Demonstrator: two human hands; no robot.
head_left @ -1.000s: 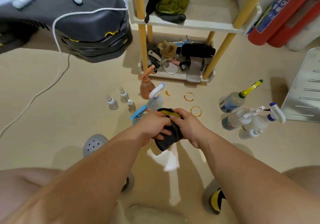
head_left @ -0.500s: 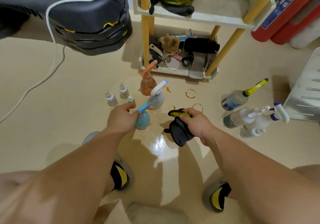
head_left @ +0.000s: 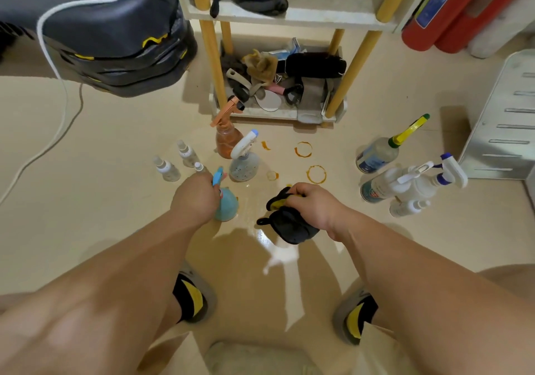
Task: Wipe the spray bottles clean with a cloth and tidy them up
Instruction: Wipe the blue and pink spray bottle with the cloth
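The small round teal spray bottle stands on the beige floor at the centre of the frame, and the left hand grips its neck. Just right of it, the right hand clutches a bunched black and yellow cloth. Above them stands a translucent orange spray bottle.

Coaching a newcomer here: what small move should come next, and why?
Probably let go of the teal bottle: the left hand grips its top, it appears to stand on the floor beside the speckled bottle, and the right hand holds the cloth.
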